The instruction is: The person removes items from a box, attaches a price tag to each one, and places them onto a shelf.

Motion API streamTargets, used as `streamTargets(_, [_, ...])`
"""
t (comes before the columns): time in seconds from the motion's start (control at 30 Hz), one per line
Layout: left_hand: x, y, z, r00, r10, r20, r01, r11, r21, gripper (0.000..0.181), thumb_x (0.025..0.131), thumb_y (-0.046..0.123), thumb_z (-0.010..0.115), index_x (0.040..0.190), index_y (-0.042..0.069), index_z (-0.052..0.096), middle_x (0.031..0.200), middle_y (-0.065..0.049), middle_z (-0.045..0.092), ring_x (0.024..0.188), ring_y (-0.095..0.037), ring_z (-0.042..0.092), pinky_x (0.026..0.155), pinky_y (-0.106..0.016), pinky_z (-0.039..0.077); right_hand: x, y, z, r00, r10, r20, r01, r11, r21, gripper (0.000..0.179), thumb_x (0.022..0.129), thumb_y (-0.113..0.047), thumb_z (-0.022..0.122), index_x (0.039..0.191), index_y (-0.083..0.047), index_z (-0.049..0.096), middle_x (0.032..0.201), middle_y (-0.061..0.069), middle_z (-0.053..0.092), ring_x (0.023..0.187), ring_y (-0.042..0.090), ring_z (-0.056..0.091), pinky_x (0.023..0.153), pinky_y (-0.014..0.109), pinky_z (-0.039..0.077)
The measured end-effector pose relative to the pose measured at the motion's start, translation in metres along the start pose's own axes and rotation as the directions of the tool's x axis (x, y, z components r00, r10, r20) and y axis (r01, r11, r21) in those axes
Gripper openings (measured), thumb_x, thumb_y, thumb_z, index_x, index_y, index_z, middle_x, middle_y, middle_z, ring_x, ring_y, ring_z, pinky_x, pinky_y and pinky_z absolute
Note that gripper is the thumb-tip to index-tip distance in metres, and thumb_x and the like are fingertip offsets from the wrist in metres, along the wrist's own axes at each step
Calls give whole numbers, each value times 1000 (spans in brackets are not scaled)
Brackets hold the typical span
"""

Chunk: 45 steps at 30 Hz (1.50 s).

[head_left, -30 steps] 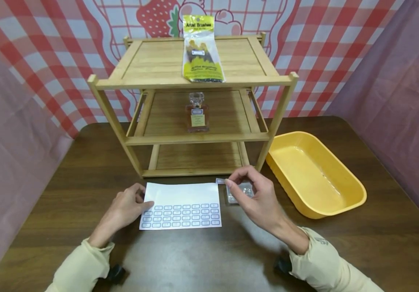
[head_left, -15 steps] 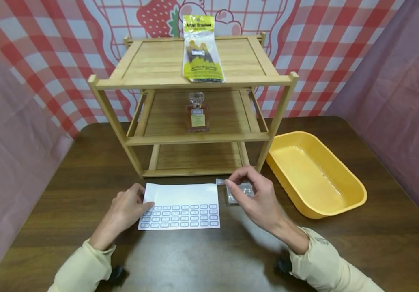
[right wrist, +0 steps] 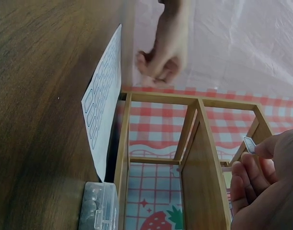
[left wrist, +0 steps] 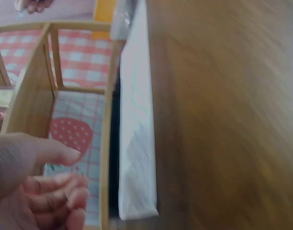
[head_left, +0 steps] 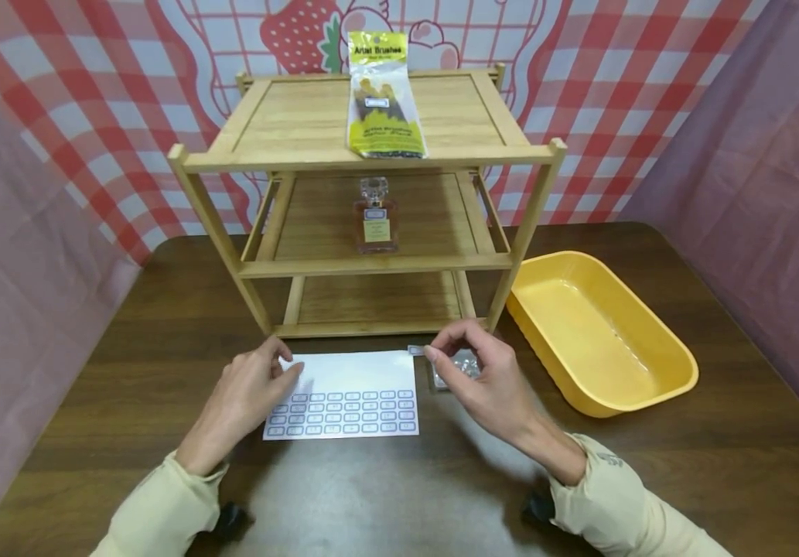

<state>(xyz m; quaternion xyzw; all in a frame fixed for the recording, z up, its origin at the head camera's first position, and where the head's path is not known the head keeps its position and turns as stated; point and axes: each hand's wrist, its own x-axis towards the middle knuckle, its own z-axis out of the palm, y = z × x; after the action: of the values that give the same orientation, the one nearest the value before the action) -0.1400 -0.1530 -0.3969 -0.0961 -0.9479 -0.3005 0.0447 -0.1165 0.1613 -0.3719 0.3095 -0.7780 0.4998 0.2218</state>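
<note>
My right hand [head_left: 486, 383] pinches a small label sticker [head_left: 416, 350] between thumb and index finger, above the far right corner of a white sticker sheet [head_left: 346, 375]. In the right wrist view the sticker [right wrist: 249, 144] sticks out past the fingertips. Several rows of blue-edged labels cover the near half of the sheet, which lies on the table. Over its left edge hovers my left hand [head_left: 242, 398], fingers loosely bent, holding nothing. The left wrist view shows that hand [left wrist: 45, 187] apart from the sheet [left wrist: 136, 120]. A clear plastic case [right wrist: 99, 206] lies partly hidden under my right hand.
Behind the sheet stands a three-tier wooden shelf [head_left: 378, 267]. A packet of artist brushes [head_left: 385, 116] leans on its top tier, and a perfume bottle [head_left: 375, 220] stands on the middle one; both carry small labels. To the right is a yellow plastic basin [head_left: 597, 333].
My left hand has let go of the sheet's left edge and risen slightly to the right. The sheet slid a little left earlier. My right hand still pinches the sticker, moved slightly left.
</note>
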Motion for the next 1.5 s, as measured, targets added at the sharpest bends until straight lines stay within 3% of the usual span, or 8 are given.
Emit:
streamTargets(0.1, [4, 11, 2, 996, 90, -31, -92, 993, -69, 9, 96, 11, 72, 94, 4, 67, 67, 1, 55, 59, -14, 50, 53, -29, 41, -1, 0, 1, 1000, 7, 1, -7, 1000, -13, 20, 90, 10, 72, 100, -5, 64, 93, -2, 67, 82, 15, 62, 73, 27, 55])
streamTargets(0.2, [6, 23, 5, 982, 186, -43, -191, 967, -167, 9, 96, 8, 73, 90, 6, 67, 68, 4, 55, 61, -12, 50, 54, -26, 43, -1, 1, 2, 1000, 13, 3, -13, 1000, -5, 19, 89, 10, 72, 100, -5, 65, 92, -2, 67, 80, 15, 61, 71, 26, 55])
streamTargets(0.5, [7, 58, 13, 913, 406, -44, -381, 810, -446, 2, 98, 8, 71, 99, 9, 69, 72, 11, 58, 65, -9, 55, 59, -26, 50, -3, 2, 8, 999, 41, 22, -42, 997, 61, 19, 91, 10, 72, 100, -5, 64, 89, 0, 66, 74, 15, 60, 64, 25, 53])
streamTargets(0.67, [10, 72, 19, 885, 461, -69, -428, 745, -512, 7, 98, 6, 71, 104, 10, 71, 73, 9, 57, 64, -10, 55, 58, -27, 49, -4, 2, 9, 998, 58, 33, -60, 994, 89, 18, 91, 11, 70, 99, -4, 64, 87, 0, 65, 71, 14, 60, 60, 25, 52])
streamTargets(0.83, [14, 78, 27, 878, 470, -95, -439, 708, -553, 5, 98, 6, 71, 102, 8, 70, 74, 8, 58, 64, -10, 53, 57, -26, 47, -4, 4, 11, 999, 37, 23, -39, 996, 85, 19, 89, 12, 71, 98, -4, 64, 87, 1, 65, 70, 14, 60, 61, 24, 52])
streamTargets(1.07, [16, 79, 36, 874, 467, -132, -452, 686, -570, 6, 99, 10, 71, 96, 5, 70, 71, 8, 56, 62, -9, 51, 55, -24, 44, -5, 5, 11, 999, 39, 30, -41, 996, 73, 16, 90, 9, 72, 97, -4, 65, 87, 0, 66, 73, 13, 60, 63, 25, 54])
streamTargets(1.3, [19, 82, 41, 878, 462, -121, -436, 673, -597, 2, 98, 6, 71, 96, 7, 70, 70, 8, 54, 61, -10, 49, 55, -24, 42, -3, 5, 8, 997, 53, 50, -57, 995, 86, 15, 90, 9, 71, 95, -3, 65, 83, -1, 65, 68, 13, 60, 58, 25, 54])
streamTargets(1.5, [23, 83, 48, 883, 459, -94, -418, 682, -600, 3, 96, 3, 71, 96, 6, 70, 69, 8, 54, 61, -10, 51, 55, -24, 43, -2, 5, 2, 990, 109, 93, -105, 994, -41, 17, 89, 7, 74, 92, -8, 65, 79, -6, 64, 71, 11, 62, 60, 30, 56])
